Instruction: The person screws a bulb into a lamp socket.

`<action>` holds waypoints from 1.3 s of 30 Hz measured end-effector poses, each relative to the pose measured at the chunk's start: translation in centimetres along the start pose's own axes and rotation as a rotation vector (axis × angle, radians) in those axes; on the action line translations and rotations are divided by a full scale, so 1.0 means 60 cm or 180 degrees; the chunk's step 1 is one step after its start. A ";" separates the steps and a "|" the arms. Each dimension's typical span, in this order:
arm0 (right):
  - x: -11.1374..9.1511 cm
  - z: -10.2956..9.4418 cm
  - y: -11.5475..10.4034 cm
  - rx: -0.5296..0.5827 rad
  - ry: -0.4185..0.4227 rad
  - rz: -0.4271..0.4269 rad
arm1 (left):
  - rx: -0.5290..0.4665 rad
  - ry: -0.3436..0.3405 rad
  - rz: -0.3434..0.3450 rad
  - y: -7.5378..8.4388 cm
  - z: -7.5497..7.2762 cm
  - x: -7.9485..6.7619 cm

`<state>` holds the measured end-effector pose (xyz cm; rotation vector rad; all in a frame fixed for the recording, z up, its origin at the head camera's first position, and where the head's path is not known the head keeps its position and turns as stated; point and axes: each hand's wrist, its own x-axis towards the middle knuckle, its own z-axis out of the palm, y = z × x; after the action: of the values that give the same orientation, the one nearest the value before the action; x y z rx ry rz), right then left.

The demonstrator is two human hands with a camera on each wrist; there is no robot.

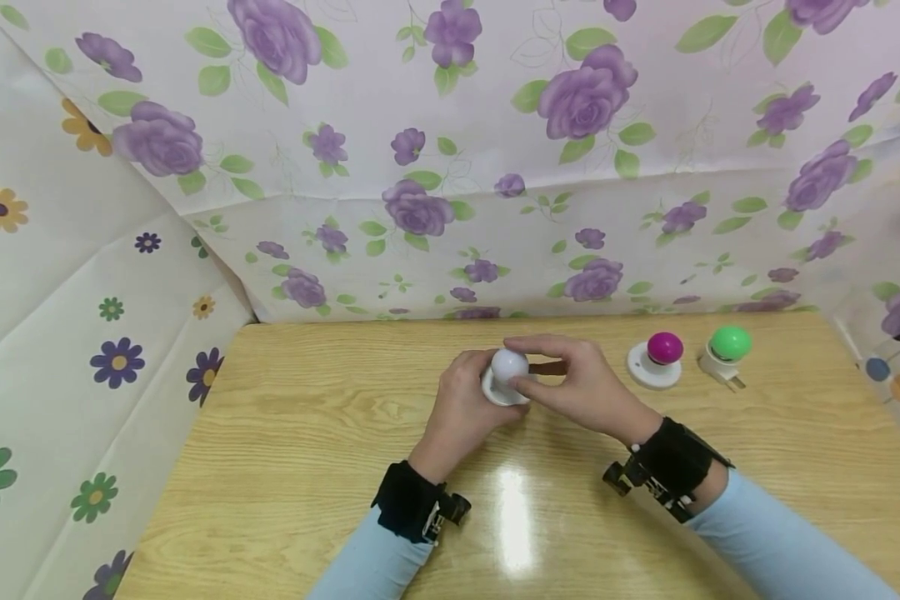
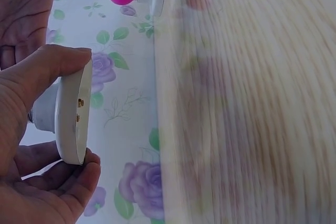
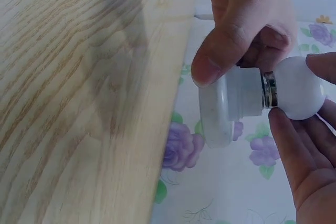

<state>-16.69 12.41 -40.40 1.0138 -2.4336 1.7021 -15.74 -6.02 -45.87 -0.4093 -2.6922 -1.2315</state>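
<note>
My left hand (image 1: 467, 398) grips a round white lamp holder (image 2: 72, 121) by its rim, raised off the table. Two brass screws show on the holder's underside in the left wrist view. A white light bulb (image 3: 299, 88) sits in the holder's socket, with a band of its metal thread visible between glass and socket. The fingers and thumb of my right hand (image 1: 588, 383) pinch the bulb's glass from around its sides. From the right wrist view, the bulb and holder look lined up. How deep the thread sits inside is hidden.
On the wooden table (image 1: 300, 417), to the right, a magenta bulb (image 1: 665, 348) stands in a round white holder (image 1: 652, 377). Beside it is a green bulb (image 1: 731, 342) in a white plug-in socket (image 1: 718, 367) with metal prongs. Flowered cloth (image 1: 420, 275) hangs behind the table.
</note>
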 end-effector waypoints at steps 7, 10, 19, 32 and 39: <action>-0.005 0.012 0.038 -0.0018 0.0303 -0.0133 | 0.0001 0.0002 0.0009 0.003 -0.001 -0.001; -0.005 0.016 0.040 -0.0057 0.0402 -0.0205 | 0.0018 -0.0007 0.0015 0.003 -0.002 -0.001; -0.003 0.010 -0.003 -0.0131 0.0095 -0.0272 | 0.0077 0.0009 0.0003 -0.001 -0.004 -0.008; 0.000 -0.003 -0.031 0.0042 -0.0275 -0.0064 | 0.0004 0.0004 0.0015 0.001 -0.003 -0.003; -0.001 -0.001 -0.006 -0.0015 -0.0083 -0.0108 | 0.0009 0.0049 0.0067 0.003 -0.002 0.000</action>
<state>-16.50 12.43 -40.10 1.0771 -2.4199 1.6830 -15.67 -6.02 -45.70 -0.4249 -2.6697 -1.2199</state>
